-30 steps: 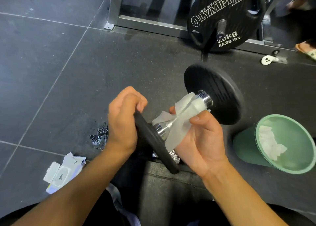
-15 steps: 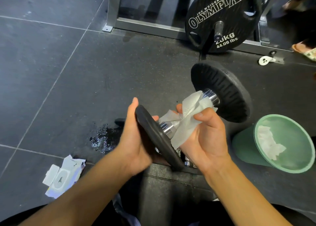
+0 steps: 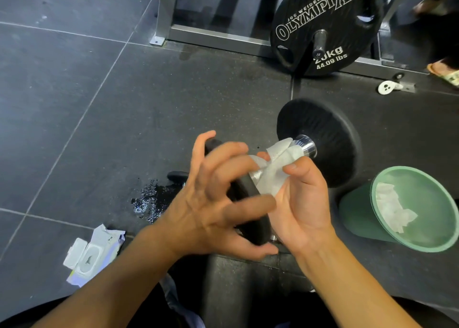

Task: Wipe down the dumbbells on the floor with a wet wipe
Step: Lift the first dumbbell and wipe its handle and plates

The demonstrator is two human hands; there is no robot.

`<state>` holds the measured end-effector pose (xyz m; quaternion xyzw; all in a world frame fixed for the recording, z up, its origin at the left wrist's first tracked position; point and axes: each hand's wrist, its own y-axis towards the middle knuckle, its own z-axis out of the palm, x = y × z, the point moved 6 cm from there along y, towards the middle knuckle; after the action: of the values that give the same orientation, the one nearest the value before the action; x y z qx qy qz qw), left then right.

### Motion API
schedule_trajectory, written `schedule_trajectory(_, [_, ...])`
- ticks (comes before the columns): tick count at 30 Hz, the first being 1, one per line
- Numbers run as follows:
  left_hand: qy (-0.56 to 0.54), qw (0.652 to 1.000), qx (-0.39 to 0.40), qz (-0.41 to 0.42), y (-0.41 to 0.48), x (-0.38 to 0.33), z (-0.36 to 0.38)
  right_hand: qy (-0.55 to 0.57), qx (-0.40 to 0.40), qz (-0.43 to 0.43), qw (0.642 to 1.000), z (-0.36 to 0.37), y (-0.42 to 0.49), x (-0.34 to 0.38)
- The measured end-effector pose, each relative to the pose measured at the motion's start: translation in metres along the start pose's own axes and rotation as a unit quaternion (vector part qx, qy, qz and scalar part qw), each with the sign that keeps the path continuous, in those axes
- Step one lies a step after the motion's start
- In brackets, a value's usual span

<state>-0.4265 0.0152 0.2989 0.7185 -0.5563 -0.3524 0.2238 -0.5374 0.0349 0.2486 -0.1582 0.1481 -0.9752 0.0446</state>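
Right now my right hand (image 3: 301, 203) clasps the wet wipe (image 3: 274, 171) around the dumbbell (image 3: 320, 141) handle, held above the floor (image 3: 124, 116); my left hand (image 3: 216, 201) hovers splayed, gripping nothing, over the near plate.

A big black Olympia weight plate (image 3: 323, 27) is sitting on a peg at the top, marked 20kg, right against a grey metal rack frame (image 3: 171, 17). A green bin (image 3: 357, 216) is lying tipped on its side at the right with crumpled white wipes (image 3: 390, 211) showing inside. There's a wet patch (image 3: 149, 201) glistening on the dark floor (image 3: 74, 104), and a small white clip-looking thing (image 3: 386, 87) is lying near the rack base.
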Motion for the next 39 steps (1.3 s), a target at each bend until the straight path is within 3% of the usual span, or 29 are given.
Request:
schedule_trajectory(1, [0.019, 0.999, -0.002, 0.029, 0.001, -0.003, 0.0, 0.0, 0.002, 0.004, 1.0, 0.0, 0.0, -0.001])
schedule_trajectory(3, [0.003, 1.0, -0.01, -0.005, 0.0, 0.002, -0.001, 0.006, -0.002, 0.002, 1.0, 0.001, 0.0, -0.001])
schedule_trajectory(5, [-0.088, 0.985, -0.011, -0.146, -0.001, 0.021, -0.002, -0.002, -0.007, -0.021, 1.0, 0.003, 0.0, 0.0])
schedule_trajectory(6, [-0.158, 0.956, -0.012, -0.247, -0.004, 0.032, 0.001, -0.012, -0.008, -0.034, 0.999, 0.005, -0.001, 0.002])
schedule_trajectory(7, [-0.25, 0.901, -0.024, -0.352, -0.005, 0.04, 0.003, -0.021, -0.002, -0.045, 0.999, 0.006, -0.002, 0.003])
schedule_trajectory(8, [-0.361, 0.81, -0.056, -0.46, -0.008, 0.044, 0.008, -0.022, 0.013, -0.046, 0.999, 0.008, -0.003, 0.003])
schedule_trajectory(10, [-0.527, 0.571, -0.098, -0.622, -0.016, 0.04, 0.023, -0.008, 0.031, -0.038, 0.999, 0.011, -0.003, 0.001])
schedule_trajectory(11, [-0.563, 0.478, -0.071, -0.671, -0.021, 0.035, 0.03, -0.005, 0.032, -0.038, 0.999, 0.01, -0.002, 0.001])
schedule_trajectory(12, [-0.577, 0.416, -0.04, -0.702, -0.025, 0.029, 0.032, -0.007, 0.03, -0.037, 0.999, 0.009, -0.002, 0.0])
schedule_trajectory(14, [-0.596, 0.338, -0.026, -0.727, -0.032, 0.025, 0.034, -0.01, 0.033, -0.038, 0.999, 0.01, -0.003, 0.0])
schedule_trajectory(15, [-0.598, 0.335, -0.021, -0.728, -0.03, 0.023, 0.033, -0.006, 0.035, -0.033, 0.999, 0.008, -0.002, 0.0])
schedule_trajectory(16, [-0.595, 0.357, -0.018, -0.72, -0.026, 0.021, 0.032, -0.002, 0.04, -0.025, 0.999, 0.01, -0.003, 0.0])
schedule_trajectory(18, [-0.583, 0.439, -0.02, -0.683, -0.016, 0.019, 0.03, 0.004, 0.036, -0.002, 0.999, 0.01, -0.004, 0.0])
schedule_trajectory(20, [-0.519, 0.593, -0.065, -0.613, -0.009, 0.031, 0.022, 0.0, 0.013, 0.008, 1.0, 0.01, -0.003, 0.001])
schedule_trajectory(22, [-0.338, 0.819, -0.02, -0.463, -0.006, 0.038, 0.009, -0.017, -0.023, -0.019, 0.999, 0.006, -0.003, 0.005])
schedule_trajectory(23, [-0.221, 0.913, 0.01, -0.344, -0.004, 0.033, 0.005, -0.024, -0.026, -0.024, 0.999, 0.006, -0.004, 0.005])
schedule_trajectory(24, [-0.122, 0.968, 0.027, -0.219, -0.001, 0.023, 0.004, -0.02, -0.018, -0.015, 1.0, 0.007, -0.004, 0.003])
schedule_trajectory(26, [-0.011, 0.998, 0.029, -0.047, 0.003, 0.0, 0.001, -0.011, -0.003, 0.011, 1.0, 0.006, -0.003, -0.003])
schedule_trajectory(27, [0.001, 0.999, 0.025, -0.019, 0.001, -0.005, 0.001, -0.013, -0.006, 0.018, 1.0, 0.003, -0.002, -0.005])
schedule_trajectory(29, [-0.051, 0.995, 0.006, -0.082, -0.001, 0.003, -0.002, -0.025, -0.012, 0.019, 0.999, 0.0, -0.001, -0.006])
schedule_trajectory(30, [-0.098, 0.981, -0.016, -0.168, 0.001, 0.012, -0.005, -0.024, -0.008, 0.02, 0.999, -0.002, 0.0, -0.007])
schedule_trajectory(31, [-0.157, 0.944, -0.042, -0.288, 0.002, 0.022, -0.008, -0.022, -0.001, 0.02, 1.0, 0.0, 0.0, -0.008])
schedule_trajectory(32, [-0.248, 0.869, -0.081, -0.42, 0.0, 0.03, -0.009, -0.019, 0.001, 0.02, 1.0, 0.001, 0.0, -0.008])
schedule_trajectory(34, [-0.504, 0.598, -0.121, -0.612, -0.006, 0.028, 0.01, -0.01, 0.004, 0.023, 1.0, 0.003, -0.001, -0.01])
schedule_trajectory(35, [-0.565, 0.507, -0.089, -0.645, -0.008, 0.02, 0.019, -0.012, 0.0, 0.02, 1.0, 0.004, -0.002, -0.009])
schedule_trajectory(37, [-0.619, 0.434, -0.051, -0.652, -0.007, 0.011, 0.023, -0.019, -0.018, 0.005, 1.0, 0.004, -0.004, -0.006])
schedule_trajectory(39, [-0.625, 0.431, -0.057, -0.649, -0.007, 0.012, 0.023, -0.031, -0.022, -0.002, 0.999, 0.003, -0.007, -0.003])
